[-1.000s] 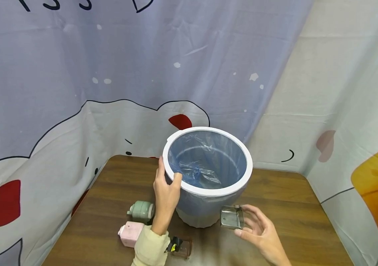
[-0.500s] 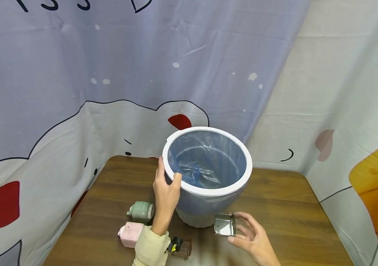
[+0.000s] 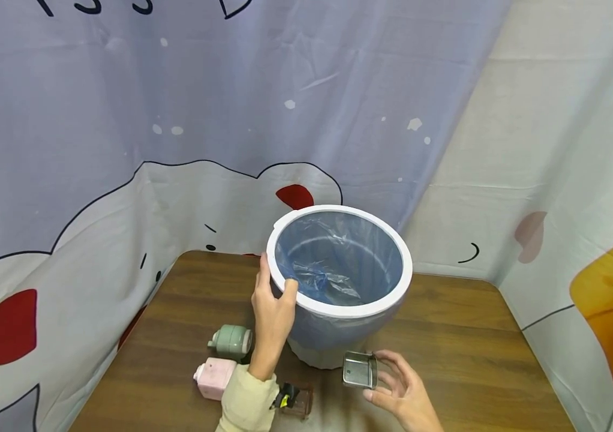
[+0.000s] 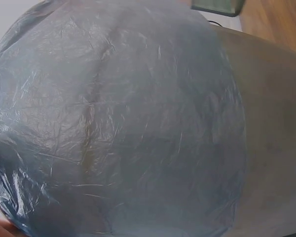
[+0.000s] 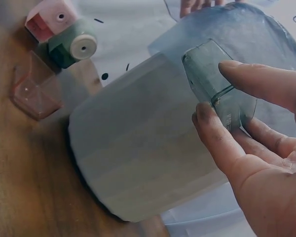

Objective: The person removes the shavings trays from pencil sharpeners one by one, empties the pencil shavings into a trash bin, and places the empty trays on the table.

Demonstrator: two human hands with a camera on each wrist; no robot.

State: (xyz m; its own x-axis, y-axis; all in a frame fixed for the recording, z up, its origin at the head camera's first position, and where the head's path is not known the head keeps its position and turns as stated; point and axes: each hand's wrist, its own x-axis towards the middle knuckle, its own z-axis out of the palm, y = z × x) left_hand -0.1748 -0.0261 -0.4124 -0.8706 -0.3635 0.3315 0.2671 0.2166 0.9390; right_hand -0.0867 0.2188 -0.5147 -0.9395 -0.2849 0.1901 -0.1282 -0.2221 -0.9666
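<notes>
In the head view my left hand (image 3: pixel 274 315) grips the left side of the white rim of a trash can (image 3: pixel 319 349), thumb on the rim. A translucent blue bag (image 3: pixel 355 258) lines the can and folds down over its outside. My right hand (image 3: pixel 400 393) pinches a clear grey-green shavings drawer (image 5: pixel 207 69) between thumb and fingers, in front of the can's lower right side. Its open side faces up toward the head camera, and no shavings show in it. In the left wrist view the bagged can wall (image 4: pixel 138 123) fills most of the picture.
Left of the can lie a green pencil sharpener (image 3: pixel 233 341) and a pink pencil sharpener (image 3: pixel 216 378), close by my left forearm. A clear brownish drawer (image 3: pixel 301 403) rests on the wooden table (image 3: pixel 447 318) beside the left cuff. A printed cloth (image 3: pixel 204 108) hangs behind.
My right hand has moved left and a little nearer to me with the drawer, whose tilt has shifted slightly. The left hand keeps its grip on the rim, and the can stays in place.
</notes>
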